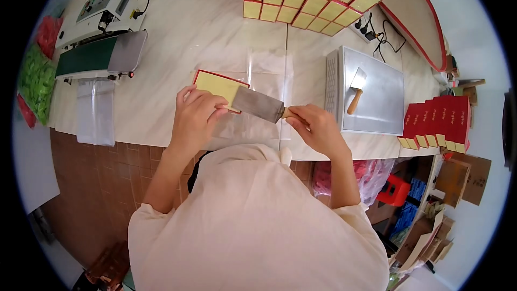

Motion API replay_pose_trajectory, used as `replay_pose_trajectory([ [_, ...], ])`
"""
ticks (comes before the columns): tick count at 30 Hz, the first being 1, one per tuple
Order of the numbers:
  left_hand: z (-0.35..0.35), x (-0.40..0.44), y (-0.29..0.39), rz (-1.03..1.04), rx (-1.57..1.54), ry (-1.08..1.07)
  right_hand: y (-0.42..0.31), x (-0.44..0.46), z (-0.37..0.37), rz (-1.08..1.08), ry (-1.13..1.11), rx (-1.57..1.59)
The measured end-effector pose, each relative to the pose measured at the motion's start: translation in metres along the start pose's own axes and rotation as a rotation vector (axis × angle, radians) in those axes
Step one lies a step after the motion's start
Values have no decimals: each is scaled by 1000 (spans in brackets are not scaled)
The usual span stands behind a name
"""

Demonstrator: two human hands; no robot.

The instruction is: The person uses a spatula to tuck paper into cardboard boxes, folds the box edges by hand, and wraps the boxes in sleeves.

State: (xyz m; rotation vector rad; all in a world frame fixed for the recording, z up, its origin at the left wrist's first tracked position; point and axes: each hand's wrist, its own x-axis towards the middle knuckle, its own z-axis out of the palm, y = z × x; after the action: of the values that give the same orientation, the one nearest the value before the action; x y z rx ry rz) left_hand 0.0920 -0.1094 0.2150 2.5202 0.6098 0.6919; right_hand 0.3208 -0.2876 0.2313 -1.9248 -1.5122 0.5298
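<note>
Cream cloth shirt (258,221) lies nearest us. Beyond it, our left hand (195,116) pinches a flat, yellow, red-edged rectangular box (212,87), fingers closed at its near side. Our right hand (318,126) grips the wooden handle of a broad metal scraper (258,104); its blade, between both sets of fingers, overlaps the box's right end. Clear plastic film (266,75) lies just beyond our fingertips. We judge the box light, stiff, easily dented: hold by its edges. Scraper likely heavier, blade slippery: hold by handle.
</note>
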Motion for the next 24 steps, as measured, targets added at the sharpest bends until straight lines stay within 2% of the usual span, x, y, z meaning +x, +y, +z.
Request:
replay_pose_trajectory([
  [5, -7, 4, -6, 56, 8, 24, -5, 0, 4, 8, 13, -2],
  [8, -14, 9, -4, 121, -14, -65, -9, 2, 10, -6, 19, -15],
  [10, -12, 8, -9, 156, 16, -205, -11, 3, 14, -19, 23, -23],
  [15, -7, 8, -18, 196, 71, -217, -19, 10, 22, -99, 46, -20],
  [24, -12, 21, -30, 248, 25, -213, -16, 17, 25, -118, 28, -62],
])
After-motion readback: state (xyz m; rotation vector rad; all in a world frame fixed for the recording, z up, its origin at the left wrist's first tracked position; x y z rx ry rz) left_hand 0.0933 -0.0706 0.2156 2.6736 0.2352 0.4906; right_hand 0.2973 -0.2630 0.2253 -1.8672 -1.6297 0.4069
